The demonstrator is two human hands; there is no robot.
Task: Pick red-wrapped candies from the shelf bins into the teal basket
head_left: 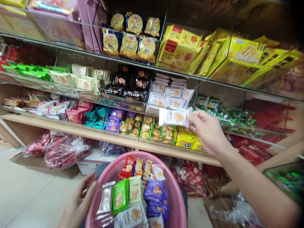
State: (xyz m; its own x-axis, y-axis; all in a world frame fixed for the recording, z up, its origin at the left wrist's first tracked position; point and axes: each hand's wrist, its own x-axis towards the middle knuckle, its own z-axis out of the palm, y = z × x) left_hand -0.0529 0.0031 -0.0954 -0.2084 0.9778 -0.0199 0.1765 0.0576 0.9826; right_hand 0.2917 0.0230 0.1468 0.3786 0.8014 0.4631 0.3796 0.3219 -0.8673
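Observation:
My right hand [207,131] is raised in front of the snack shelves, fingers pinched on a small white snack packet [174,117] with an orange biscuit picture. The packet hangs just below the bin of matching white packets [169,95]. My left hand [77,202] grips the left rim of a pink plastic basket [177,202] held low at the bottom of the view. The basket holds several wrapped snacks in red, green, purple and white.
Glass-fronted shelf bins [133,104] hold many snack packets: black, green, purple, yellow, red. Large yellow biscuit bags [180,47] fill the upper shelf. Red bagged goods [64,150] and cardboard boxes [95,160] lie on the floor under the wooden ledge.

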